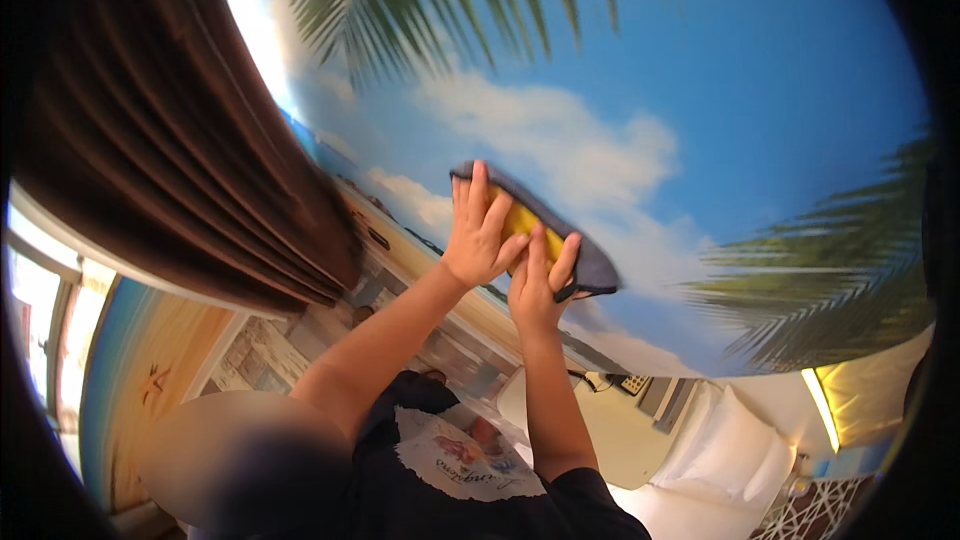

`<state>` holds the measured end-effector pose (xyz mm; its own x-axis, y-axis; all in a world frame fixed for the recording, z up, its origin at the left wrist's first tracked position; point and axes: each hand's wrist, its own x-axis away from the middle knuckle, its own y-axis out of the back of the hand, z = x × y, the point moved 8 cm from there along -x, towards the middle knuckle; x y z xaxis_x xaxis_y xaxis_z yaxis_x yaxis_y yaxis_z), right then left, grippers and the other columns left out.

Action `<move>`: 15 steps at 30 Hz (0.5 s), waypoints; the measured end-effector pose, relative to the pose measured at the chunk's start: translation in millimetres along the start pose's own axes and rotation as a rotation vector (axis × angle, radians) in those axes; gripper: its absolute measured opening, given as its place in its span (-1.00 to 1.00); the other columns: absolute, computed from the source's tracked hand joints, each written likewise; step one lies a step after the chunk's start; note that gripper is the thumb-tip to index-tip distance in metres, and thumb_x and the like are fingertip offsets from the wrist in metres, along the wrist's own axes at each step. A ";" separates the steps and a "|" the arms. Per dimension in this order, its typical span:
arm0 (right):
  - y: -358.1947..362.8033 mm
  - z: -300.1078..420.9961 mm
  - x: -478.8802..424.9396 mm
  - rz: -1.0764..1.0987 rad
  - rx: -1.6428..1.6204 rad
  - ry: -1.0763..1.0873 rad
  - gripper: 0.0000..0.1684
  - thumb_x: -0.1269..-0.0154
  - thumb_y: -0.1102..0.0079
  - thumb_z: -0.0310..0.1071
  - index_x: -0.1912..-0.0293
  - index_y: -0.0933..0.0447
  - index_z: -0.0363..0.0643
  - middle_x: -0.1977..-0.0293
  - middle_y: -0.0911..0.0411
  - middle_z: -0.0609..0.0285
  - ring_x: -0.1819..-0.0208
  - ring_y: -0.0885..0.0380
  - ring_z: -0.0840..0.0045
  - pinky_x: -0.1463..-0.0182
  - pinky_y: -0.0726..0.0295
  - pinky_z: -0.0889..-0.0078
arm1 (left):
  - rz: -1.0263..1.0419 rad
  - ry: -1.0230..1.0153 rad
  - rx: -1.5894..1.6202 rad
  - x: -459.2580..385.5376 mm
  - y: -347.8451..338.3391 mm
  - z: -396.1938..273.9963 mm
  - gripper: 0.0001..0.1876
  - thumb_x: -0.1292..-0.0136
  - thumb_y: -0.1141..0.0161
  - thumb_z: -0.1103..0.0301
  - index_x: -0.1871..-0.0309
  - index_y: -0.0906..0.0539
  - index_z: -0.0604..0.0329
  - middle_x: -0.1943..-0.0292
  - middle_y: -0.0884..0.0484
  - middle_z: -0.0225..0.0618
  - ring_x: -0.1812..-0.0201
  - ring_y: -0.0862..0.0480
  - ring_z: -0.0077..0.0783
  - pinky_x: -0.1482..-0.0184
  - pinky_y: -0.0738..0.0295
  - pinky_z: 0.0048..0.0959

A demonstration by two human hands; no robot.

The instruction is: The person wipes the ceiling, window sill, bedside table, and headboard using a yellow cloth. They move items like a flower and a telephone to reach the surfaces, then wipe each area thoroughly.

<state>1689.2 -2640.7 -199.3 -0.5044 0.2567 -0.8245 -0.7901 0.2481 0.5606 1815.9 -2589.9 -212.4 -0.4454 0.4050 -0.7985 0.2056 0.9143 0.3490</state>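
Observation:
A folded grey-and-yellow cloth [600, 262] with dark edging lies against a wall mural [720, 90] of blue sky, clouds and palm fronds. My left hand [474, 236] presses on the cloth's upper left part, fingers spread over its yellow side. Just right of it and slightly lower, my right hand [538, 285] is on the cloth too, with its fingers across the yellow face and the grey edge. The two hands nearly touch. Both forearms reach up from my dark printed T-shirt [465, 457]. The palms are hidden.
A brown curtain [172, 127] hangs at left, above a bright window [45, 330]. Lower right are a pale tabletop [622, 442] with a keypad phone [634, 384], white pillows [720, 442] and a lit strip [821, 409]. Weathered-plank flooring [277, 356] shows below. A blurred patch covers the lower left.

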 end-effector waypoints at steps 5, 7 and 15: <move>-2.7 38.8 -72.3 -0.029 -0.038 0.044 -0.51 -0.43 -0.15 -0.43 -0.33 -0.53 -0.16 -0.53 -0.06 -0.19 -0.28 -0.45 0.00 -0.33 -0.40 0.10 | -0.226 -0.119 -0.177 -73.5 43.7 9.7 -0.34 -0.42 -0.02 -0.14 -0.27 -0.45 0.32 -0.56 0.05 0.40 -0.46 -0.11 0.48 -0.48 0.16 0.33; -17.6 39.6 -66.1 -0.065 0.053 0.064 -0.50 -0.41 -0.20 -0.39 -0.32 -0.54 -0.09 -0.52 -0.11 -0.15 -0.29 -0.46 0.03 -0.36 -0.31 0.01 | -0.240 -0.137 -0.206 -72.0 44.4 19.7 -0.39 -0.41 -0.02 -0.15 -0.18 -0.51 0.27 -0.56 0.00 0.36 -0.45 -0.15 0.45 -0.49 0.14 0.30; -106.0 58.3 29.7 0.133 0.172 0.143 -0.58 -0.30 -0.29 -0.39 -0.14 -0.70 0.15 -0.36 -0.29 0.50 -0.37 -0.30 0.45 -0.35 -0.15 0.01 | 0.003 0.068 -0.233 47.8 26.1 127.7 -0.56 -0.31 -0.25 -0.01 -0.04 -0.59 0.15 -0.54 -0.06 0.33 -0.39 -0.25 0.45 -0.45 -0.03 0.36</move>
<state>1778.3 -2605.0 -278.7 -0.6538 0.1659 -0.7382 -0.6487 0.3794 0.6598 1911.2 -2547.8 -304.1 -0.5047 0.4000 -0.7651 0.0040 0.8873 0.4612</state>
